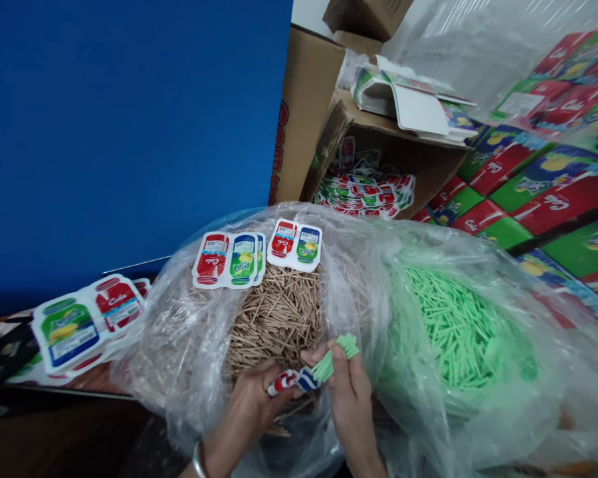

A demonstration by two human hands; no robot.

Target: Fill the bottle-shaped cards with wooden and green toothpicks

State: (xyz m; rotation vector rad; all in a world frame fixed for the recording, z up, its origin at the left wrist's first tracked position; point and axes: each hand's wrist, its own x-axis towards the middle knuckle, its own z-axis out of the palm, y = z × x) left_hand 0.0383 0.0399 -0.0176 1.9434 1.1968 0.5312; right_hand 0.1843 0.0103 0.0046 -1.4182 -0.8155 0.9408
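Observation:
My left hand [252, 401] is closed around a small stack of red-and-blue printed packets [292, 381], seen nearly edge-on. A bunch of short light green sticks [336, 357] is pinched in my right hand [351, 385]. The lower ends of the bunch meet the blue end of the packets; whether they go inside I cannot tell. Both hands are over the near edge of a clear plastic bag [194, 345] full of brown sticks [284, 312]. Right of my hands, another clear bag holds loose green sticks [458, 332].
Flat Cola and Sprite double packets [226, 260] rest on the bag, with more packets [87, 325] at left. Behind, an open cardboard box [323, 159] holds many packets. Printed cartons [553, 179] are stacked at right. A blue panel [129, 133] stands at back left.

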